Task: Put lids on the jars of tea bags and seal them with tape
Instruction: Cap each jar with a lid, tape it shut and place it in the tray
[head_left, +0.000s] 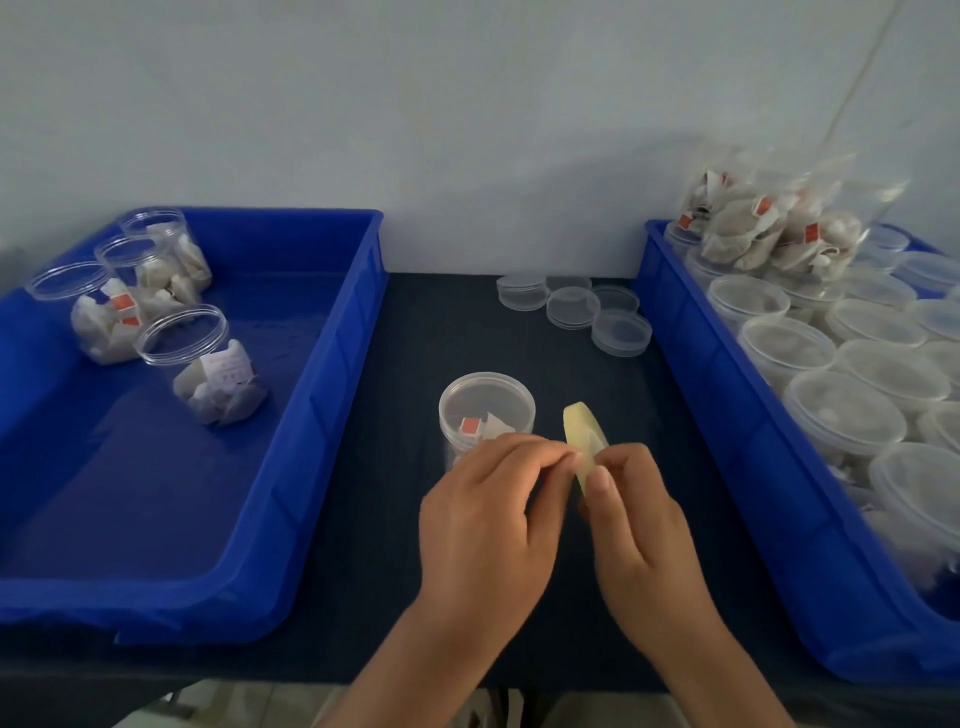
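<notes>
Mid-task, taping step just starting. The right hand (639, 525) grips the tape roll (584, 436), thumb on its side. The left hand (488, 514) has its fingertips pinched at the roll's edge, likely picking up the loose end; no free strip is visible yet.

The jar (485, 402) being worked on stands just beyond the left hand, partly hidden by its knuckles. The lid is on and tea bags are inside. No tape is seen on it, so I judge it lidded but not yet sealed.

- **Done, probably:** four jars (208, 364) with tea bags lie tilted in the left bin (332, 415), far to the left of the hands. They look lidded; tape on them is too small to tell.
- **Left to do:** the right bin (691, 395), to the right of the right hand, is packed with many jars (841, 410). I can't tell whether they have lids on or hold tea bags.
- **Supplies:** a clear bag of tea bags (769, 228) sits on top at the far end of the right bin. Loose lids (576, 306) are clustered on the table (415, 338), well beyond the hands.

Overall it looks like an early stage, with most jars still to go.

Writing: nothing readable. The tea bags have small red-orange tags. One jar in the left bin shows a white tag with faint reddish print, illegible. There is no brand on the tape, lids or bins.
</notes>
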